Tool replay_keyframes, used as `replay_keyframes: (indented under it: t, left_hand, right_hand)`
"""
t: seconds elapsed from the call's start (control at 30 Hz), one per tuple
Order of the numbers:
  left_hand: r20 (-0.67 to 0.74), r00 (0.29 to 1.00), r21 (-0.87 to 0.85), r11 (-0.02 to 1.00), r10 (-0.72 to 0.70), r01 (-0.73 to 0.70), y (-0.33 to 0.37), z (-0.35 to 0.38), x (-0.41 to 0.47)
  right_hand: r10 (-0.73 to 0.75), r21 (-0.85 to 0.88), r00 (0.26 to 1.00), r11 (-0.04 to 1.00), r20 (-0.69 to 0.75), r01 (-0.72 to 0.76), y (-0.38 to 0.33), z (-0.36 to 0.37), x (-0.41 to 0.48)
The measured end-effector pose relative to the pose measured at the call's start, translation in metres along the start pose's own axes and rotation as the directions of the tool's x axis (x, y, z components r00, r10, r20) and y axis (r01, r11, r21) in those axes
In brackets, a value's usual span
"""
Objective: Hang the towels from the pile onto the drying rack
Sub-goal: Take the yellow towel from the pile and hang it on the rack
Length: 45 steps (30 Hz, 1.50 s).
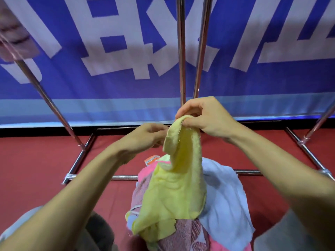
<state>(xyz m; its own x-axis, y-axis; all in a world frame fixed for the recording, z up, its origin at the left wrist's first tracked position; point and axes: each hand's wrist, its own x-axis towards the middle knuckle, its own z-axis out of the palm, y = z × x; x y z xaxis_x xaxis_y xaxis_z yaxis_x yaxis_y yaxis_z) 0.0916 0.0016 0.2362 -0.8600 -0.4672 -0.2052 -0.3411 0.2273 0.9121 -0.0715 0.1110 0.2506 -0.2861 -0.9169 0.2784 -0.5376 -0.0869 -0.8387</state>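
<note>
Yellow towel (181, 187) raised above the pile, 2 hands at its top edge.
Nearest: the pile on the red floor (36, 160), with a pink patterned towel (186, 232) and a pale blue towel (224, 192); the yellow towel's lower part drapes over both. Above: right hand (204, 116) pinches the towel's top fold between thumb and curled fingers. Left hand (145, 136) is just beside it, fingers curled at the towel's left edge; whether they hold it cannot be told. Beyond: drying rack (123, 177), chrome base bars on the floor, 2 uprights rising behind the hands. Farthest: blue banner (90, 87) with large white characters.
</note>
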Motion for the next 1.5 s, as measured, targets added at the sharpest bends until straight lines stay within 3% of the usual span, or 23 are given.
replay_keyframes:
  t: [0.1, 0.23, 0.37, 0.53, 0.7, 0.8, 0.9, 1.03, 1.1, 1.17, 1.23, 1.27, 1.37, 1.5]
  left_hand:
    - [-0.054, 0.998, -0.101, 0.995, -0.015, 0.010, 0.012, 0.004, -0.007]
    - [-0.160, 0.982, 0.049, 0.994, 0.103, -0.097, 0.011, 0.016, -0.013]
    - [-0.349, 0.923, -0.050, 0.980, 0.165, -0.194, 0.011, 0.017, -0.008]
    - [-0.404, 0.907, -0.282, 0.926, 0.122, -0.250, 0.016, 0.016, -0.008]
    - [-0.492, 0.868, -0.537, 0.762, 0.067, -0.363, 0.024, -0.005, -0.010]
    - [-0.586, 0.807, -0.582, 0.655, 0.072, -0.481, 0.027, -0.025, -0.015]
    - [-0.660, 0.751, -0.637, 0.539, -0.015, -0.550, 0.024, -0.045, -0.020]
    - [-0.683, 0.721, -0.665, 0.510, -0.118, -0.546, 0.009, -0.062, -0.022]
    - [-0.663, 0.741, -0.654, 0.564, -0.106, -0.505, 0.002, -0.065, -0.020]
    - [-0.636, 0.764, -0.649, 0.612, -0.109, -0.453, 0.000, -0.062, -0.018]
    - [-0.590, 0.801, -0.646, 0.656, -0.103, -0.391, 0.002, -0.049, -0.017]
    - [-0.571, 0.817, -0.617, 0.697, -0.077, -0.366, 0.004, -0.040, -0.016]
    - [-0.538, 0.840, -0.420, 0.842, 0.071, -0.340, 0.011, -0.009, -0.014]
    - [-0.530, 0.845, -0.367, 0.878, 0.075, -0.308, 0.009, 0.014, -0.004]
  right_hand:
    - [0.041, 0.068, 0.999, 0.997, -0.021, -0.039, 0.001, -0.005, -0.004]
    - [0.044, 0.071, 0.998, 0.997, -0.045, -0.041, 0.000, -0.011, -0.011]
    - [0.049, 0.029, 0.993, 0.998, -0.106, -0.046, 0.006, -0.018, -0.013]
    - [0.043, -0.298, 0.997, 0.953, -0.066, -0.061, 0.017, -0.011, -0.013]
    - [0.093, -0.440, 0.996, 0.894, -0.008, -0.087, 0.033, -0.004, -0.010]
    - [0.150, -0.498, 0.989, 0.858, 0.008, -0.126, 0.047, 0.003, -0.009]
    - [0.230, -0.482, 0.973, 0.852, -0.006, -0.205, 0.059, 0.006, -0.013]
    - [0.317, -0.508, 0.948, 0.819, 0.015, -0.266, 0.067, 0.008, -0.019]
    - [0.406, -0.404, 0.914, 0.837, 0.010, -0.368, 0.066, 0.010, -0.021]
    - [0.517, 0.036, 0.854, 0.854, 0.055, -0.519, 0.054, 0.012, -0.022]
    - [0.559, 0.544, 0.819, 0.650, 0.131, -0.531, 0.035, 0.012, -0.019]
    - [0.550, 0.671, 0.824, 0.560, 0.138, -0.486, 0.025, 0.011, -0.017]
    - [0.491, 0.791, 0.859, 0.465, 0.143, -0.397, 0.003, 0.015, -0.013]
    - [0.503, 0.854, 0.843, 0.340, 0.189, -0.394, 0.004, 0.035, -0.013]
